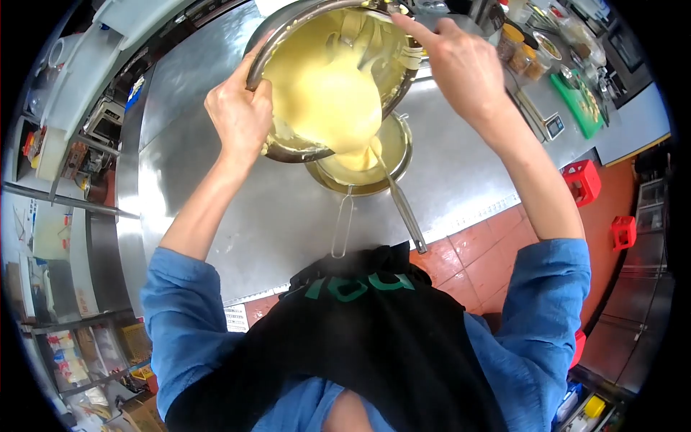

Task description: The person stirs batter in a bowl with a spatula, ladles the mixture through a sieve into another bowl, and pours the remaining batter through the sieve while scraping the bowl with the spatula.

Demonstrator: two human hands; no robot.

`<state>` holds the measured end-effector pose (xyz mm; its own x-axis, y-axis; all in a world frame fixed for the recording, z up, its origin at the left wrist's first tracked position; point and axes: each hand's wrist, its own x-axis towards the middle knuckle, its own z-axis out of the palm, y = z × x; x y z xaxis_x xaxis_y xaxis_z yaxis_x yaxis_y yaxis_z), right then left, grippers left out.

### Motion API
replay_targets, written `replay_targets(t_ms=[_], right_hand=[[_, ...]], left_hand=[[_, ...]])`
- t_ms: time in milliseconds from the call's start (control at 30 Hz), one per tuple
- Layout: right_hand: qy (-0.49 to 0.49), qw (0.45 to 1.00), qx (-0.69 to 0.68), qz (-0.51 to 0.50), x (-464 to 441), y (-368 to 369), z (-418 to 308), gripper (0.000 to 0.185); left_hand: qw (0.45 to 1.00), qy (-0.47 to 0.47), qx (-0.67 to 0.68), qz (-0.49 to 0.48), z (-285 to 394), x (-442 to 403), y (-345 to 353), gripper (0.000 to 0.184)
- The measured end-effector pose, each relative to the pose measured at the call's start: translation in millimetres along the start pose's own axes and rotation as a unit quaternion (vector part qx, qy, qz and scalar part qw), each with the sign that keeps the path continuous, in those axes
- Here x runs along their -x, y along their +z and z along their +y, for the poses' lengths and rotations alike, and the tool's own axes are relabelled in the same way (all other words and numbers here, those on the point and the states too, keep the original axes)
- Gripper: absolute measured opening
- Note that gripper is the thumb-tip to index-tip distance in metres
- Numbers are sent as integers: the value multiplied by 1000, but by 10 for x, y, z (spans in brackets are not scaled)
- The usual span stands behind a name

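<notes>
A large metal mixing bowl (259,61) is tilted toward me, its inside smeared with yellow batter (324,93). Batter runs over the near lip into a strainer (343,223) that sits over a round metal container (408,155) on the table. My left hand (241,111) is closed around the bowl's left rim, thumb toward me. At the far right rim, my right hand (464,68) holds the bowl, index finger stretched along the edge; its other fingers are partly hidden. A long-handled utensil (407,216) leans in the strainer, its head covered by batter.
The steel table (266,209) spans the work area. At the far right stand jars (511,39), a small scale (553,127) and a green cutting board (576,104) with food pieces. Red stools (581,181) stand on the tiled floor; shelves (79,345) line the left.
</notes>
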<state>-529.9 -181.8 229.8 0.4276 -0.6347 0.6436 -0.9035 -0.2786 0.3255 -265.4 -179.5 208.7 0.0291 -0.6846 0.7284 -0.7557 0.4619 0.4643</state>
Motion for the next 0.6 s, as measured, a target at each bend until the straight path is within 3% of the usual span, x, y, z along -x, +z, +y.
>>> replay_targets(t_ms=[67,100,200,300,400,467,533,567,600], right_hand=[[7,1000,-25,-6,-83,80,-131,62],[-16,998,-53,-1,-134,128,-222,53],[-110,991,-49,-65,-224,127,-601,41],[-179,970,-8,-163,-144,236,-724,33],[-143,983,-52,-99,-42,185,-462,13],[-66,994,-63,-59,-139,-137,-271,9],[-102,987,36,117,-263,-85,-80,39],[-52,998,24,13,-292,-125,-125,33],[-64,998,-1,-7,-297,-100,-191,22]], left_hand=[[1000,4,23,-16,75,7,-22,50],[999,7,35,-25,103,-8,-23,46],[999,0,40,-24,137,-39,-13,57],[998,19,59,-2,168,-46,26,57],[999,32,31,9,60,-40,47,57],[998,16,55,9,81,-49,38,55],[998,-4,58,0,108,-28,13,48],[999,-13,49,-9,119,-32,1,42],[999,-19,41,-16,138,-52,8,36]])
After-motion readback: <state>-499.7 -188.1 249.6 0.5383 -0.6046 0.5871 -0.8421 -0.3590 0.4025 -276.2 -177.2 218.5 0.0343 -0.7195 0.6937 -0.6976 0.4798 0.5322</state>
